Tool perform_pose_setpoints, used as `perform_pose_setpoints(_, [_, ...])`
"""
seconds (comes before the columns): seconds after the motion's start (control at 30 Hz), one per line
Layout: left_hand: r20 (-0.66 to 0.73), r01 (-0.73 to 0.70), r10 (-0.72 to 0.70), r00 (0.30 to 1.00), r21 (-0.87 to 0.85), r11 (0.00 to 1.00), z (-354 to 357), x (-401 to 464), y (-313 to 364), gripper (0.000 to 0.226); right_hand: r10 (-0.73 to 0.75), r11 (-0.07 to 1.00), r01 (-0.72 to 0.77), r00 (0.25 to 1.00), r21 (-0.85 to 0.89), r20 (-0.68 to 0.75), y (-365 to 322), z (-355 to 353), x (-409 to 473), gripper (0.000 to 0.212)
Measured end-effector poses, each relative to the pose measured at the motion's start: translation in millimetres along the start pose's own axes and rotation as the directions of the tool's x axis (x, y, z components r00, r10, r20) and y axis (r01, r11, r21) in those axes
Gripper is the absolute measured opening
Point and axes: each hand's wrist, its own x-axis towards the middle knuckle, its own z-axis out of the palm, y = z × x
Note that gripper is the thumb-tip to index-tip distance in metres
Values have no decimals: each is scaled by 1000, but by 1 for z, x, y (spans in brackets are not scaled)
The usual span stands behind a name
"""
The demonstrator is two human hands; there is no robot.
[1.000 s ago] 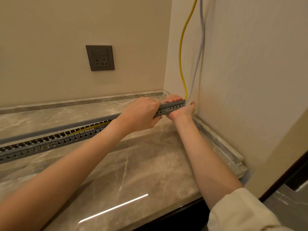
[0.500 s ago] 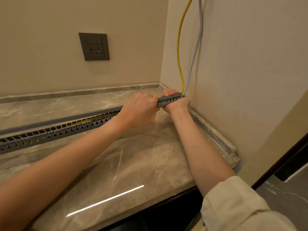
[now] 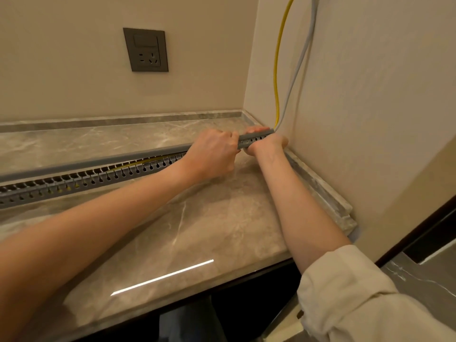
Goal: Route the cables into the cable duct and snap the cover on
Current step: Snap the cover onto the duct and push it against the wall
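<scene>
Both the left hand [image 3: 212,156] and right hand [image 3: 265,144] grip the cable duct [image 3: 118,172] holding a yellow cable [image 3: 278,70].

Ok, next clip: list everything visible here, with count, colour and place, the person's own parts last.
cable duct: one, grey, slotted, lying along the counter from the left edge to the right corner
duct cover: one, grey strip, along the duct's far side, seated only at the corner end
yellow cable: one, down the corner wall into the duct
grey cable: one, pale grey, beside the yellow one
counter: one, brown-grey marble, with raised edging at the walls
wall socket: one, dark grey, back wall
left hand: fingers curled over the duct
right hand: grips the duct's corner end
sleeve: one, cream, right forearm
</scene>
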Motion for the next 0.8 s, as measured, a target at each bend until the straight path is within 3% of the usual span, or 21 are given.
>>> perform_pose_setpoints(0.1, [10,0,-1,1000,44,999,6,-3,2,23,-16,1000,15,999,-19,-45,2,-1,1,35])
perform_pose_setpoints(0.33, [35,49,-44,998,-154,987,6,-1,-14,22,60,995,-62,997,74,38,4,-7,7,42])
perform_pose_setpoints(0.5, [87,100,-97,992,-33,994,2,-28,-42,36,95,987,-108,990,123,106,3,-12,12,35])
perform_pose_setpoints(0.63, [140,168,-179,974,86,982,-3,-64,-72,48,37,987,-47,997,155,71,6,-11,12,39])
perform_pose_setpoints(0.7, [154,206,-226,962,135,969,-9,-80,-85,53,-48,995,44,998,93,38,13,-7,5,34])
perform_pose_setpoints(0.8, [180,233,-263,948,174,957,-16,-95,-98,57,-128,982,125,992,-142,-14,24,-2,-10,24])
